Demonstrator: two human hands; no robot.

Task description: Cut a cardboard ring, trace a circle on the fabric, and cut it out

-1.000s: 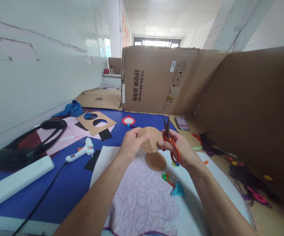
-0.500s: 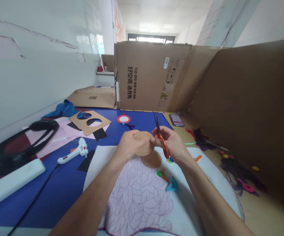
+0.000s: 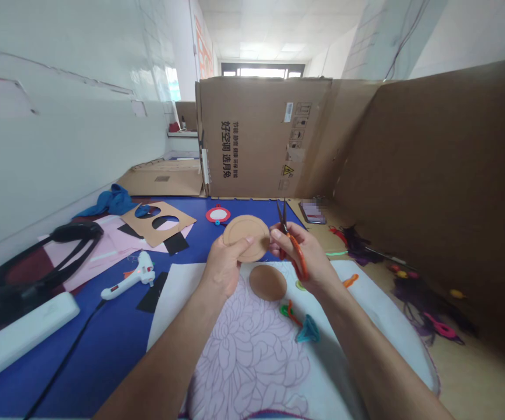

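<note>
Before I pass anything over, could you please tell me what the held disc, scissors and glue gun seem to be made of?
The held disc looks like stiff cardboard: matte, plain brown. The scissors seem to have metal blades, dark and thin, and handles in glossy orange, probably plastic. The glue gun has a smooth white shell, likely moulded plastic.

Cloth [image 3: 244, 350]: disc [image 3: 267, 283] rests on top.
Glue gun [image 3: 132, 280]: lies left of cloth, before card [image 3: 150, 232].
Charm [image 3: 218, 214]: sits between cloth and box [image 3: 259, 140].
Phone [image 3: 312, 212]: rests right of charm, before box.
</note>
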